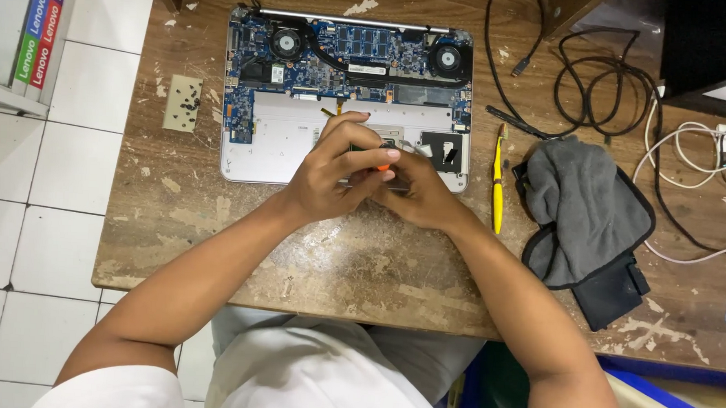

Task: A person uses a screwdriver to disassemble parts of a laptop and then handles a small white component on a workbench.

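Observation:
An opened laptop (276, 143) lies bottom-up on the worn wooden table (360, 261), its blue circuit board and two fans exposed. My left hand (332, 166) and my right hand (417, 190) meet over the laptop's lower middle, fingers closed together around a small tool with an orange tip (390, 154). The fingers hide most of the tool, so which hand grips it is unclear. A small dark part shows between my fingertips, too covered to make out.
A yellow brush-like tool (499, 181) lies right of the laptop. A grey cloth (583, 209) sits further right, with black cables (596, 92) and white cables (692, 153) behind. A small pad holding dark screws (183, 102) lies left of the laptop. White floor tiles lie at left.

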